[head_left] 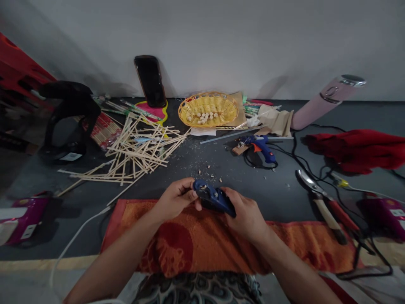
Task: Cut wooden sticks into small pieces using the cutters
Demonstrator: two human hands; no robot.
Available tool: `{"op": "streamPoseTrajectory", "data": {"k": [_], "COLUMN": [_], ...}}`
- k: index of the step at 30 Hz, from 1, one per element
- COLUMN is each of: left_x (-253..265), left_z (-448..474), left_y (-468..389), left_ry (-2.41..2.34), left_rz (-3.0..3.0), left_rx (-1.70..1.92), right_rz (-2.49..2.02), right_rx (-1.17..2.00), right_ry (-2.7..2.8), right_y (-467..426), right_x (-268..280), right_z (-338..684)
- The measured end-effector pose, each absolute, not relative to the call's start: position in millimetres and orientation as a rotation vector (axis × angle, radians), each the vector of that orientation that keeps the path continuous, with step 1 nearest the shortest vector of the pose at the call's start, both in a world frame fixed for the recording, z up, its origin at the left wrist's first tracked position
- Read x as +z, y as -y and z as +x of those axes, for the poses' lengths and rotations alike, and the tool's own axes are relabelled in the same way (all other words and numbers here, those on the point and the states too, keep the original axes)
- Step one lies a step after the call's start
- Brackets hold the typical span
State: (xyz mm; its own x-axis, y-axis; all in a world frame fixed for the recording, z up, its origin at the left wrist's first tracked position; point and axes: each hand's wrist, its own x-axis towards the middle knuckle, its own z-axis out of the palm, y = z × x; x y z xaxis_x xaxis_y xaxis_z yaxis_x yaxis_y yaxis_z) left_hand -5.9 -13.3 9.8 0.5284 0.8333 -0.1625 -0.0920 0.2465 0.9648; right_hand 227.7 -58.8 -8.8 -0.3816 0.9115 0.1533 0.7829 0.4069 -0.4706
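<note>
My right hand point(245, 211) is wrapped around the rear of a dark blue hand tool point(213, 198) with small metal parts on top. Its exact kind is not clear. At the tool's front end, the fingers of my left hand point(182, 195) are closed against it; whether they also pinch something small is hidden. Both hands are above the near edge of the table, over an orange towel point(209, 240). Small wooden bits point(208, 167) and crumbs lie just beyond the tool.
A pile of thin wooden sticks point(139, 147) lies left. Behind are a yellow basket point(228, 110) holding small wooden pieces and a phone point(150, 80). On the right are a blue glue gun point(267, 152), pruning shears point(319, 198), a pink flask point(322, 103), red cloth point(357, 147) and cables.
</note>
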Motion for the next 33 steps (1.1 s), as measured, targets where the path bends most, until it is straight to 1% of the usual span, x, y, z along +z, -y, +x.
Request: {"op": "streamPoseTrajectory", "data": {"k": [6,10,14,21,29,33], "left_x": [10,8,6,12,15,15], "left_z": [6,0,-7,-4,-2,-3], "left_y": [19,20,17,18,18,17], "left_ry": [-1.007,-1.125,-1.027,-0.941,-0.945,-0.882], "left_rz": [1.258,1.413,1.451,1.325,1.243,1.212], "left_rx": [0.886,0.868,0.785,0.770,0.759,0.727], "right_rz": [-1.472,-1.490,-1.444,-1.420,-1.494,-1.466], "right_rx": [0.437,0.441,0.416,0.370,0.468,0.453], "right_ry": [2.234,2.258,2.292,2.320,2.316,2.332], "right_y": [56,56,55,57,59,56], "right_x": [-9,-9,-11,-12,-9,-10], "right_z": [228,229,231,231,229,231]}}
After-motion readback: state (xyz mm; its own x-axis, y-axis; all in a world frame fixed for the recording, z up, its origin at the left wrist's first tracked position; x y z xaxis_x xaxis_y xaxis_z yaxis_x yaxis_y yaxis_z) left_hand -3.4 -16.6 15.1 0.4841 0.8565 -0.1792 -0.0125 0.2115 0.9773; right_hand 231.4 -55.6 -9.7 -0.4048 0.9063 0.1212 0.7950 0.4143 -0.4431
